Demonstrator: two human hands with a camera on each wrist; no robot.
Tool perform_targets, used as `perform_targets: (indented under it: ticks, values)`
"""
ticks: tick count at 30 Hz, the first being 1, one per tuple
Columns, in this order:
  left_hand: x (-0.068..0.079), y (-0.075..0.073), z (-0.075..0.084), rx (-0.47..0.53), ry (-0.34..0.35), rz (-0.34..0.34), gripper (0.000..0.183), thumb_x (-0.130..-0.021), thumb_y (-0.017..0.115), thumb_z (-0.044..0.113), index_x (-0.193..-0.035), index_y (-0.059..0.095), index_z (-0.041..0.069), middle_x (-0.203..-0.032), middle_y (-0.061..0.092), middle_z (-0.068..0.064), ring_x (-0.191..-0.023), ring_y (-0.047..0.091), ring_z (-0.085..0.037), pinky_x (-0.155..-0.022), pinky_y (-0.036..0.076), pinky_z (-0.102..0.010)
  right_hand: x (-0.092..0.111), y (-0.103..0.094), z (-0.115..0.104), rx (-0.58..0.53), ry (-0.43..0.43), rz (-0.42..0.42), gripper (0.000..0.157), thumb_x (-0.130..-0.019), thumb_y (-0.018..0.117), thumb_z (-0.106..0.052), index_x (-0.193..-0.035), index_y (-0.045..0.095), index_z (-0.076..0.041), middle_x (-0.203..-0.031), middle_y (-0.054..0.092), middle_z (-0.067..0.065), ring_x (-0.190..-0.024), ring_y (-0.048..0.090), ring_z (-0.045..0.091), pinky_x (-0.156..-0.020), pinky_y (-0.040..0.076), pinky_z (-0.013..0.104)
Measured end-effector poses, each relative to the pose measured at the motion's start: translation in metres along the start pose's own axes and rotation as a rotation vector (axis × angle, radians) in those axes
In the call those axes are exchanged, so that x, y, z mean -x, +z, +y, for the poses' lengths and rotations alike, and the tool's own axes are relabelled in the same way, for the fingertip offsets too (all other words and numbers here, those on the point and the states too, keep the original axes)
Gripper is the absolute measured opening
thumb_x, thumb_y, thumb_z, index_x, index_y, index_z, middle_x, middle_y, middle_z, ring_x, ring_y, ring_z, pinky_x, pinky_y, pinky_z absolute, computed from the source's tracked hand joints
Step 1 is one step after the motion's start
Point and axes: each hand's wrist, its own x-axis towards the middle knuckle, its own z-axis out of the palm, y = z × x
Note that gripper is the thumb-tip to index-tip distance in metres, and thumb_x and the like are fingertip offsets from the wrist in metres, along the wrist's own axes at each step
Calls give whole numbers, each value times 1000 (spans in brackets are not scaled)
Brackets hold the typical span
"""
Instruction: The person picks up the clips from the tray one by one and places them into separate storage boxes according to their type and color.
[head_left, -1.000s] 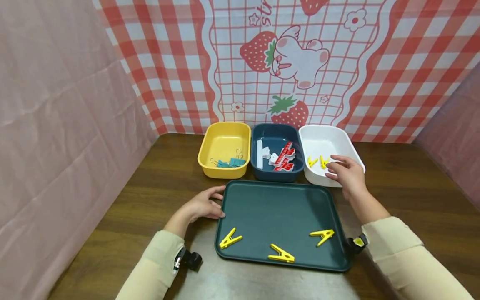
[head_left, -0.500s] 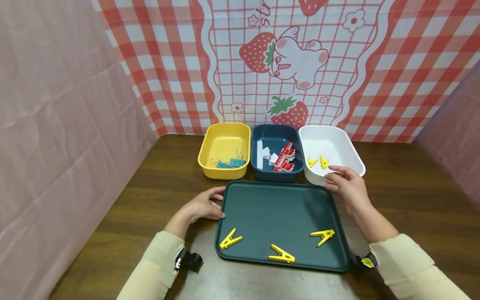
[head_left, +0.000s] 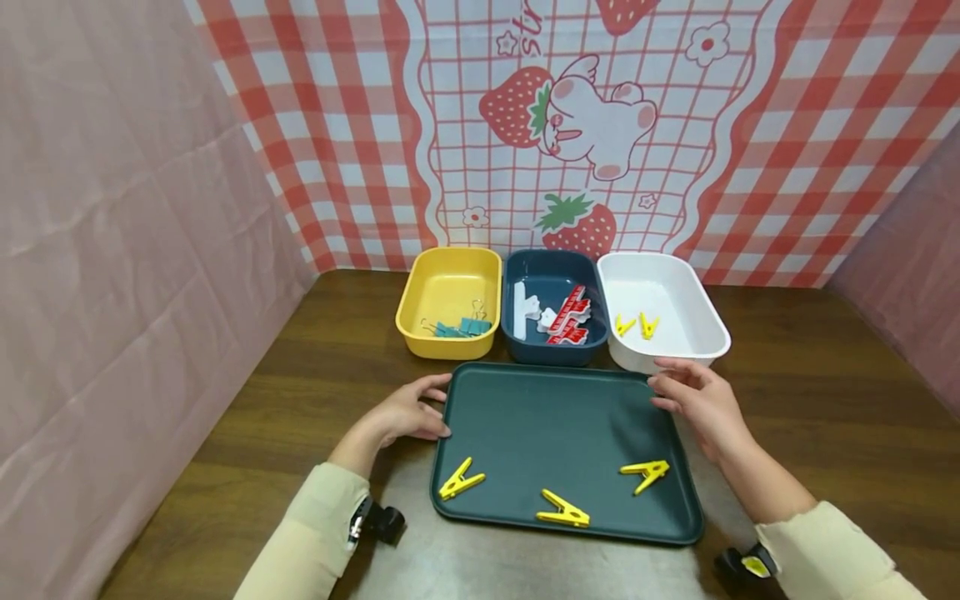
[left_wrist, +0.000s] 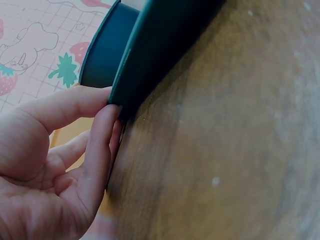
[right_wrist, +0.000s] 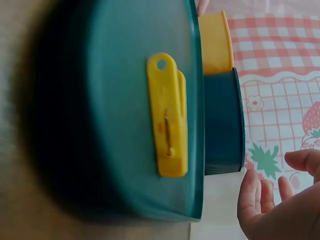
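Note:
My left hand [head_left: 408,410] holds the left rim of the dark green tray [head_left: 555,400], thumb and fingers at its edge; the left wrist view shows the fingertips against the rim. Three yellow clothespins lie on the tray: one near the left corner [head_left: 461,479], one at the front [head_left: 563,508], one at the right [head_left: 645,473]. My right hand [head_left: 701,404] hovers over the tray's far right corner, fingers loosely bent, nothing between them. Just beyond it stands a white bin [head_left: 678,292] with two small yellow clothespins [head_left: 636,325] inside.
Behind the tray, a yellow bin [head_left: 450,283] holds teal binder clips [head_left: 463,327]. Beside it a dark blue bin [head_left: 551,265] contains red clips [head_left: 572,317] and white clips [head_left: 521,308]. A checked strawberry cloth [head_left: 585,108] hangs behind the wooden table [head_left: 300,400].
My right hand has drawn back from the white bin toward the tray's far right corner, coming nearer to me. The left hand, tray and clothespins stay put.

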Motion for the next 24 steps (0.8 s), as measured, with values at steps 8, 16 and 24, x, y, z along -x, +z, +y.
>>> perform_targets:
  ticks: [8, 16, 24]
  values:
    - [0, 1, 0, 3, 3, -3, 83, -70, 69, -17, -142, 37, 12, -125, 44, -17, -87, 59, -22, -71, 56, -35, 13, -1, 11, 14, -28, -76, 18, -89, 62, -9, -104, 62, -19, -90, 59, -5, -82, 62, 6, -74, 55, 25]
    - [0, 1, 0, -1, 5, 1, 84, -70, 69, -17, -142, 37, 11, -125, 44, -17, -87, 59, -22, -71, 56, -35, 23, -1, 17, 349, -123, -160, 46, -82, 72, -17, -119, 55, 4, -108, 58, 15, -93, 55, 18, -75, 50, 23]
    - [1, 1, 0, -3, 6, 3, 84, -70, 69, -17, -142, 36, 11, -125, 44, -17, -87, 59, -22, -71, 56, -36, 25, -8, 23, 526, -280, -397, 49, -74, 79, -19, -115, 60, -2, -110, 61, 14, -98, 54, 31, -77, 52, 31]
